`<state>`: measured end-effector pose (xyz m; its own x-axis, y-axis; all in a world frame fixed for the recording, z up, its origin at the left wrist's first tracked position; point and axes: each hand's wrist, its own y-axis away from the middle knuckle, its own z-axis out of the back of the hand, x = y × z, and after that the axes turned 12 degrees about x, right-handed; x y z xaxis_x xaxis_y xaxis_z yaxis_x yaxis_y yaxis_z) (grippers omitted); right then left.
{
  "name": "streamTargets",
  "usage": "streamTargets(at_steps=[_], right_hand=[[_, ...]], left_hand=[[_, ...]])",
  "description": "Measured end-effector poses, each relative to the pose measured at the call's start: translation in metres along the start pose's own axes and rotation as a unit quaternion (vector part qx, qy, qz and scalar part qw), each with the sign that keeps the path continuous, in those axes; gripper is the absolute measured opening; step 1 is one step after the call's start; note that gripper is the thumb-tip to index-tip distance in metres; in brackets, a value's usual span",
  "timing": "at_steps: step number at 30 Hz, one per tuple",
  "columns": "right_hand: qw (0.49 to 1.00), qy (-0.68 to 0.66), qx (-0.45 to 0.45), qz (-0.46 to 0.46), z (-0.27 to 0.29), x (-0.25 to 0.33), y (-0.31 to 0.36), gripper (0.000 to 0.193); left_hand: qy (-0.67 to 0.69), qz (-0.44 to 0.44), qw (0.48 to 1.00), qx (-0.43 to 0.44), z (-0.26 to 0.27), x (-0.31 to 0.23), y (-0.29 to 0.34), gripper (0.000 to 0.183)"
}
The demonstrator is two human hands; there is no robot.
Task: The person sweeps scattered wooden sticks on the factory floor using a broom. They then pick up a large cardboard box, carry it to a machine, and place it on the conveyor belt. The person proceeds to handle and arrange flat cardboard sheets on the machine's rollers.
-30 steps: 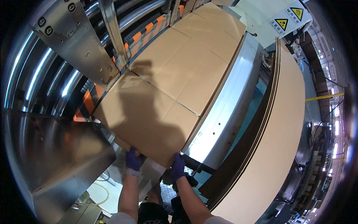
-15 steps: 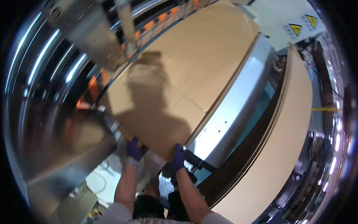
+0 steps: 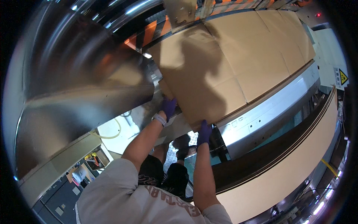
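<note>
A large flat brown cardboard sheet point(image 3: 257, 48) with crease lines and slots lies over the machine bed, my shadow falling across it. My left hand point(image 3: 169, 107), in a purple glove, grips the sheet's near end, with a white band on the wrist behind it. At the near right corner of the same sheet is my right hand point(image 3: 204, 133), also gloved in purple, its fingers closed on the edge. Parts of the fingers of both hands are hidden by the gloves' backs and the cardboard.
A shiny metal housing point(image 3: 85, 78) stands close on the left. Along the sheet's right side runs a metal rail point(image 3: 268, 108); beyond it is a stack of cardboard sheets point(image 3: 291, 171). Orange-and-black striped guards point(image 3: 149, 33) and rollers line the far left. An open drawer point(image 3: 97, 159) sits low left.
The view has turned, so the cardboard and rail now slant more to the right and more of the metal housing shows. Both hands stay at the sheet's near end.
</note>
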<state>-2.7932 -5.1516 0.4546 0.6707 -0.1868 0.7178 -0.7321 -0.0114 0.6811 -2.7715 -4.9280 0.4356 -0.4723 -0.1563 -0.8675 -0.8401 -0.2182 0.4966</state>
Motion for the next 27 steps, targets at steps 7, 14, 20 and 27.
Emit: streamTargets(at_steps=[7,14,20,27], right_hand=[[0.988,-0.129,0.052,-0.067,0.014,-0.002,-0.012,0.048],[0.993,-0.104,0.045,-0.019,0.011,0.001,-0.007,0.047],[0.992,-0.127,0.011,0.014,-0.01,0.008,0.004,0.052],[0.999,0.015,0.025,-0.038,0.004,-0.008,-0.014,0.048]], left_hand=[[0.048,0.123,0.991,-0.009,0.013,-0.002,-0.002,0.03],[0.211,0.04,0.976,0.045,0.027,-0.013,0.005,0.028],[0.024,0.0,0.992,-0.121,0.017,0.001,0.001,0.033],[0.09,0.094,0.991,-0.044,0.017,-0.027,0.004,0.035]])
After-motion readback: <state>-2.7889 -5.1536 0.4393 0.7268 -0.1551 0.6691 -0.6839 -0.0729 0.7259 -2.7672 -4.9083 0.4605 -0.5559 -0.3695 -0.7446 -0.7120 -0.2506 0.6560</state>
